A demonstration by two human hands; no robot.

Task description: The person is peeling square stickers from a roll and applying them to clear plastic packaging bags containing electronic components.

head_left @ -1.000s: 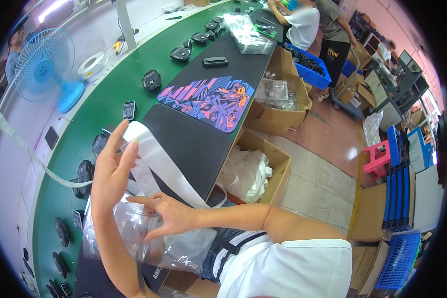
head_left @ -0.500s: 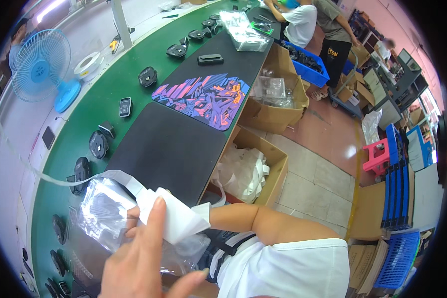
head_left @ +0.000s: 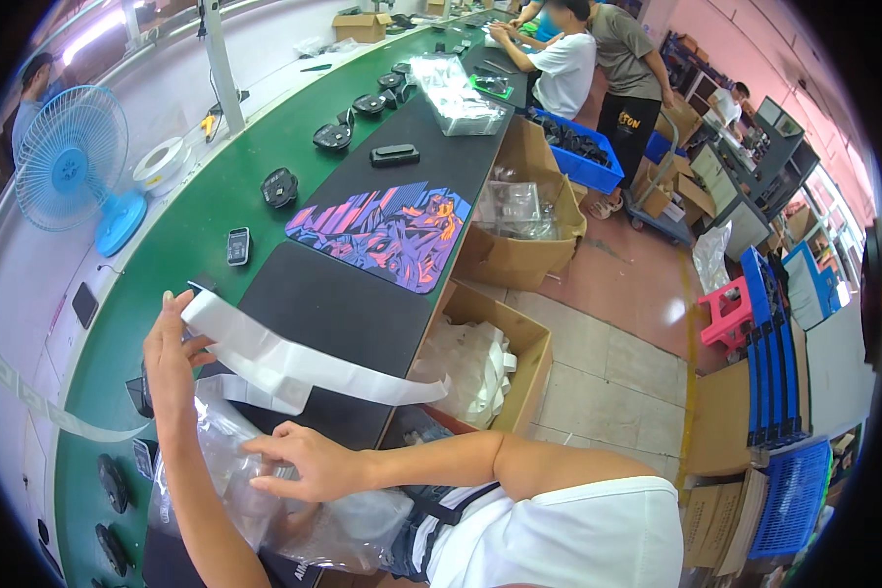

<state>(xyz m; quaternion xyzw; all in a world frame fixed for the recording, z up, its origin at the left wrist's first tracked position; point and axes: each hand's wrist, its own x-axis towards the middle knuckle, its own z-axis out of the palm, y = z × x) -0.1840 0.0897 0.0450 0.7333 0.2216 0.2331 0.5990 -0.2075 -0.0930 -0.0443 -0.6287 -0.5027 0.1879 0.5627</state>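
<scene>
My left hand (head_left: pixel 174 343) is raised over the left side of the bench, its fingers closed on a white label strip (head_left: pixel 265 355). The strip runs right from it in a loose curl across the black mat (head_left: pixel 309 294). My right hand (head_left: pixel 309 463) is lower, over a pile of clear plastic bags (head_left: pixel 220 470) at the bench's near edge. Its thumb and forefinger are apart, and I see nothing held between them. Some of the bags lie beneath my right forearm. Part of the pile is hidden behind my left forearm.
A patterned mousepad (head_left: pixel 382 240) lies beyond the black mat. Black devices (head_left: pixel 279 188) line the green bench, with a blue fan (head_left: pixel 69 171) at left. Cardboard boxes (head_left: pixel 519 367) stand along the right edge. Co-workers (head_left: pixel 566 69) are at the far end.
My left hand has moved up and away from the bags, drawing the white strip out in a length. My right hand, earlier mostly hidden behind the white strip, now shows over the bags.
</scene>
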